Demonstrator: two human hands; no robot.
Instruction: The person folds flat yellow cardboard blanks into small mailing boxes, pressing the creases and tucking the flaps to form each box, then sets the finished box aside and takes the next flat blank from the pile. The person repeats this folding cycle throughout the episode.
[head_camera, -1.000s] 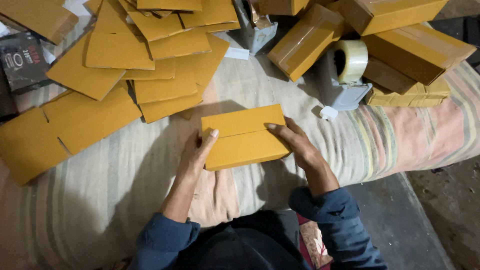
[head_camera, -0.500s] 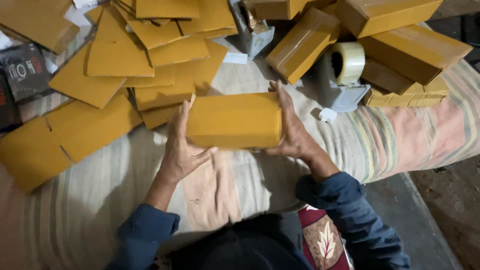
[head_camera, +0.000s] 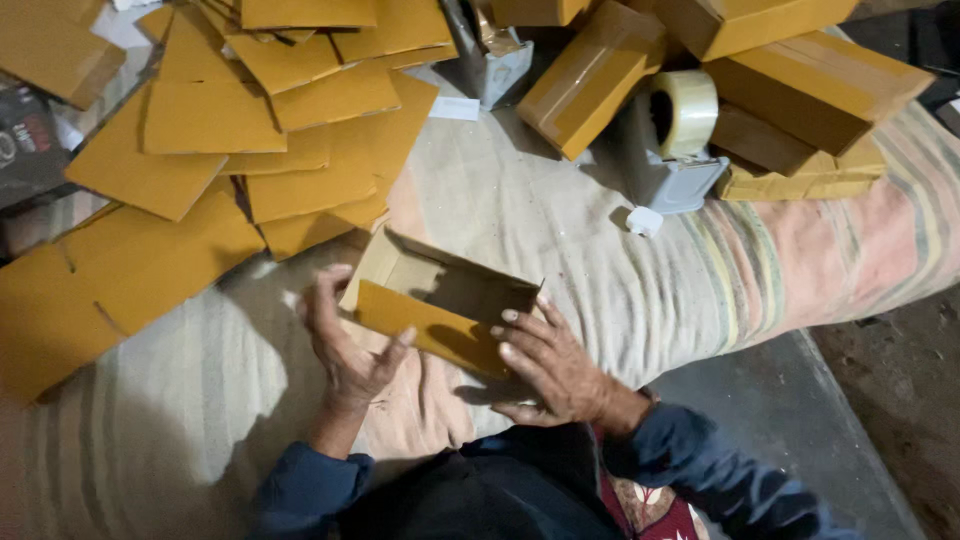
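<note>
Low in the frame, both hands held a cardboard box (head_camera: 440, 310) at mid-frame: left hand (head_camera: 345, 345) fingers curled loosely at its near end, right hand (head_camera: 545, 365) fingers spread along its side. A second earlier it was flat; it now stood opened. Beyond lay flat cardboard blanks (head_camera: 250, 130) at upper left and a tape dispenser (head_camera: 675, 140) at upper right.

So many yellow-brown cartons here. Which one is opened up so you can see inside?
The carton between the person's left hand and right hand. Its hollow inside shows, while the flat cartons lie unfolded and the taped boxes are closed.
</note>
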